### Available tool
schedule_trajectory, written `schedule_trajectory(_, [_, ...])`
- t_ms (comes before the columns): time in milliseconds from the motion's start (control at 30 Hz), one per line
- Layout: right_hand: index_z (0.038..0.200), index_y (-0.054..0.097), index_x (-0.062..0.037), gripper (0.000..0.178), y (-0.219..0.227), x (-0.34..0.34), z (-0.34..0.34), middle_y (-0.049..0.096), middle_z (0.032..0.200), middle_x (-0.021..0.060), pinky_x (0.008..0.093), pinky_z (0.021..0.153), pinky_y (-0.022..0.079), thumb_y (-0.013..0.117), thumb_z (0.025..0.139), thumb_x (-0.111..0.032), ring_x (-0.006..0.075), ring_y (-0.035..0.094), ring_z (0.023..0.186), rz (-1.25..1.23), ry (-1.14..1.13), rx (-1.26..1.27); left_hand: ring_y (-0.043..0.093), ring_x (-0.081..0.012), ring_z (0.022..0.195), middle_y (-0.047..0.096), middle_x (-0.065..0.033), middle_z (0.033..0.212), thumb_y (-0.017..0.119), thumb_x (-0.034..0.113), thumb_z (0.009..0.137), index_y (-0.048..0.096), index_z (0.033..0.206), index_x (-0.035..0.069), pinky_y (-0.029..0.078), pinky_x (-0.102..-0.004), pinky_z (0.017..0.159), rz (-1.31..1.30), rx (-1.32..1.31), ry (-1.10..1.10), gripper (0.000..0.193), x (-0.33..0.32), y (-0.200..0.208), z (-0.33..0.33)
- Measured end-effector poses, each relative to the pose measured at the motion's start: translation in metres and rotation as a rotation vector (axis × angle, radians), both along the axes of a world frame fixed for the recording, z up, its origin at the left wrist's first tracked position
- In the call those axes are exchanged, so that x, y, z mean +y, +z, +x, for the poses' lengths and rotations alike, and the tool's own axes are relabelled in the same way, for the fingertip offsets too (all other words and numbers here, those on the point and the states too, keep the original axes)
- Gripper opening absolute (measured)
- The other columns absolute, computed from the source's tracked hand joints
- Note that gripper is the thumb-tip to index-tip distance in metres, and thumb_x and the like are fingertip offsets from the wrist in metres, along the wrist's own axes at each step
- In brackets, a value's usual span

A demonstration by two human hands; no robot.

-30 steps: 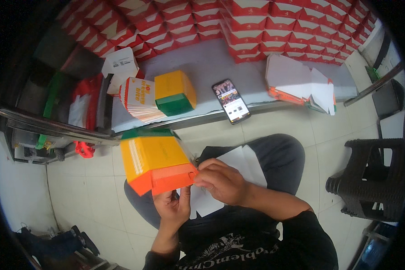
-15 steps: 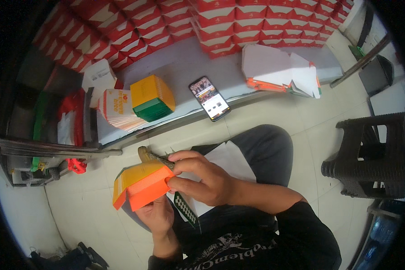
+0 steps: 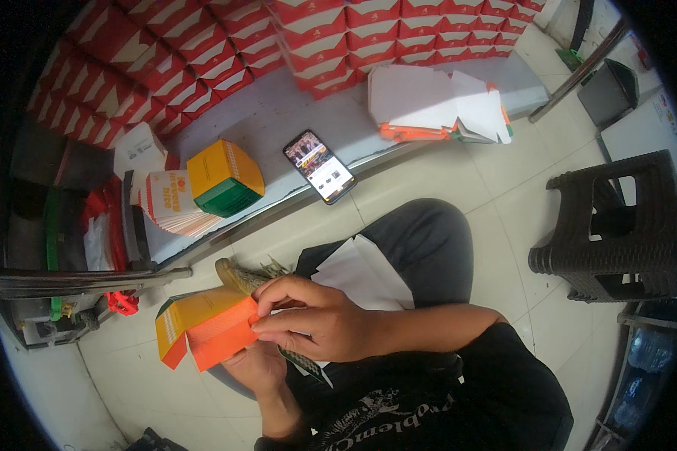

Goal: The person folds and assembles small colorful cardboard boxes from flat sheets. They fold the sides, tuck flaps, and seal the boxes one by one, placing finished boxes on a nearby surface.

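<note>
A partly folded yellow and orange cardboard box (image 3: 220,334) with a dark green edge is held between my hands, above my lap. My left hand (image 3: 259,370) grips it from below, its fingers mostly hidden behind the orange panel. At the box's right end, the thumb and fingers of my right hand (image 3: 308,319) pinch the edge of the orange panel. A green and white checked flap (image 3: 305,364) hangs below my right hand. White card blanks (image 3: 367,274) lie across my lap, next to the right forearm.
On the low grey bench (image 3: 274,101) stand a yellow and green box (image 3: 226,169), a fanned stack of cartons (image 3: 171,197), a phone (image 3: 320,167) with its screen lit and flat white blanks (image 3: 421,101). Red and white boxes (image 3: 384,37) pile up behind. Dark stools (image 3: 613,233) stand right.
The view has shifted, so the bench items sit further left. My right fingers have closed in on the orange panel's edge, and the checked flap has turned more edge-on.
</note>
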State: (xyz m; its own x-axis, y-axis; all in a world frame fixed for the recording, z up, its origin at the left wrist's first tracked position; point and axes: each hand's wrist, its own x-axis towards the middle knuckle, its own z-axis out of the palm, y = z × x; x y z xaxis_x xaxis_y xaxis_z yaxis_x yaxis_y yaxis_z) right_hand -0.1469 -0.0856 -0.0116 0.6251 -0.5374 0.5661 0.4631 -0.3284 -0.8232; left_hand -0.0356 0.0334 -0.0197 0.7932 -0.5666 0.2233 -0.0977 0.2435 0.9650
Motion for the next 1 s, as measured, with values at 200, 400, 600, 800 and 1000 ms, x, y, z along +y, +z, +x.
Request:
schedule_trajectory(200, [0.098, 0.074, -0.0045, 0.018, 0.004, -0.013, -0.009, 0.062, 0.125, 0.012, 0.0389, 0.099, 0.058, 0.086, 0.084, -0.003, 0.0306, 0.065, 0.122, 0.085, 0.014, 0.191, 0.069, -0.0243, 0.115, 0.067, -0.0162, 0.131, 0.072, 0.004, 0.1, 0.052, 0.142, -0.005, 0.056, -0.0383, 0.102, -0.116, 0.085, -0.083, 0.048, 0.014, -0.015, 0.004])
schedule_trajectory(400, [0.082, 0.065, -0.0047, 0.018, 0.016, -0.018, 0.001, 0.061, 0.144, 0.0213, 0.0421, 0.097, 0.058, 0.082, 0.086, -0.011, 0.0369, 0.064, 0.126, -0.564, -0.247, 0.089, 0.065, -0.0253, 0.118, 0.061, -0.017, 0.132, 0.072, 0.017, 0.101, 0.043, 0.146, -0.003, 0.055, -0.0394, 0.102, 0.202, -0.159, 0.056, 0.057, 0.031, 0.017, 0.017])
schedule_trajectory(600, [0.108, 0.066, -0.009, 0.019, 0.012, -0.01, 0.0, 0.062, 0.144, 0.0248, 0.0453, 0.101, 0.057, 0.073, 0.092, -0.016, 0.0373, 0.065, 0.126, -0.688, -0.305, 0.034, 0.065, -0.0219, 0.103, 0.062, -0.014, 0.115, 0.056, 0.034, 0.108, 0.051, 0.125, 0.001, 0.056, -0.0396, 0.093, -0.107, -0.022, 0.084, 0.037, 0.008, 0.055, 0.024])
schedule_trajectory(800, [0.121, 0.069, -0.0147, 0.028, 0.022, -0.01, -0.004, 0.064, 0.142, 0.0211, 0.0441, 0.101, 0.057, 0.072, 0.094, -0.016, 0.0361, 0.065, 0.125, -0.699, -0.452, 0.075, 0.067, -0.0184, 0.101, 0.066, -0.0169, 0.113, 0.06, 0.023, 0.111, 0.046, 0.12, 0.002, 0.055, -0.0336, 0.092, -0.039, -0.243, 0.138, 0.026, 0.002, 0.044, 0.01])
schedule_trajectory(1000, [0.12, 0.073, -0.0052, 0.032, 0.021, -0.019, -0.004, 0.067, 0.134, 0.0186, 0.0395, 0.094, 0.059, 0.08, 0.089, -0.011, 0.0332, 0.068, 0.106, -0.43, -0.365, -0.043, 0.07, -0.0207, 0.097, 0.071, -0.0189, 0.108, 0.068, 0.008, 0.104, 0.054, 0.108, 0.0, 0.055, -0.0354, 0.094, -0.091, -0.458, 0.079, 0.016, 0.008, 0.031, 0.026])
